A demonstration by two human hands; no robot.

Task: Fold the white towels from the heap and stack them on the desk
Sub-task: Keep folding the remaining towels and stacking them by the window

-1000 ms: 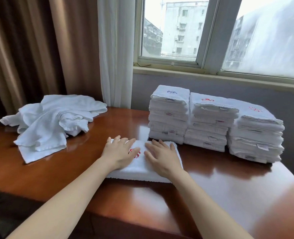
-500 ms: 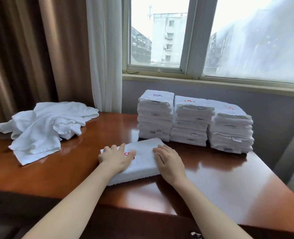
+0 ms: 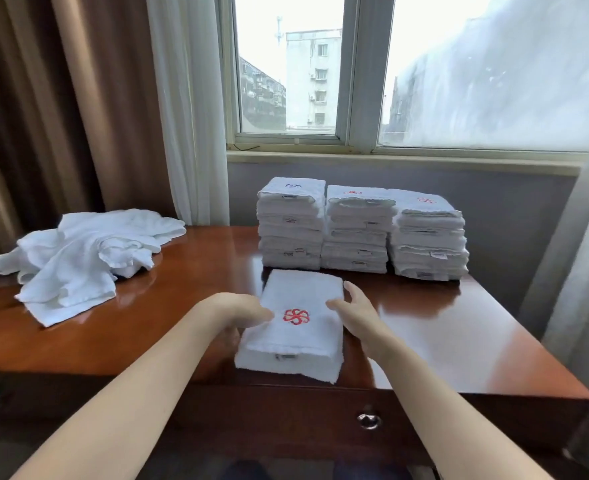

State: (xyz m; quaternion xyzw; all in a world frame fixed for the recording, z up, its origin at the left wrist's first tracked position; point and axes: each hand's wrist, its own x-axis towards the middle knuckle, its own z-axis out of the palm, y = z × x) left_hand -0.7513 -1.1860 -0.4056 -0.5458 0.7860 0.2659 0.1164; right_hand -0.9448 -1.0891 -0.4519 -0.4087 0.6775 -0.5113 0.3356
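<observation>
**Both Hands on One Folded Towel**

Grips the left edge of the folded towel (image 3: 303, 292) with the left hand (image 3: 238, 308): thumb on top, fingers curled down the side and partly hidden. Touches the right edge with the right hand (image 3: 353, 315): fingers straight along the side, thumb laid flat on top. Cannot tell if those straight fingers reach under. Cannot tell either if the towel lies flat on the desk (image 3: 459, 341) or sits a bit lifted at the near end.

Has the towel right between the two hands, long way pointing away from the body. Shows a red swirl (image 3: 296, 316) sewn on top, between the two thumbs. Shows a small tag (image 3: 286, 356) on the near edge, closer to the body than the hands.

Just past the fingertips, three piles of folded white towels, side by side and touching. The first stack (image 3: 291, 226) straight ahead of the folded towel, with a blue mark on top. The middle stack (image 3: 357, 233) ahead of the right hand. The last stack (image 3: 428, 240) farther out to the right. Red marks on top of those two.

Well off to the left of the left hand, the heap (image 3: 85, 261) of loose white towels, crumpled on the desk.

Under the right forearm, on the desk front, a round drawer knob (image 3: 369, 420). High up beyond both hands, a window (image 3: 286, 81) with grey buildings outside. Beyond the left hand, brown curtains (image 3: 61, 116) and a pale thin curtain (image 3: 185, 116).
</observation>
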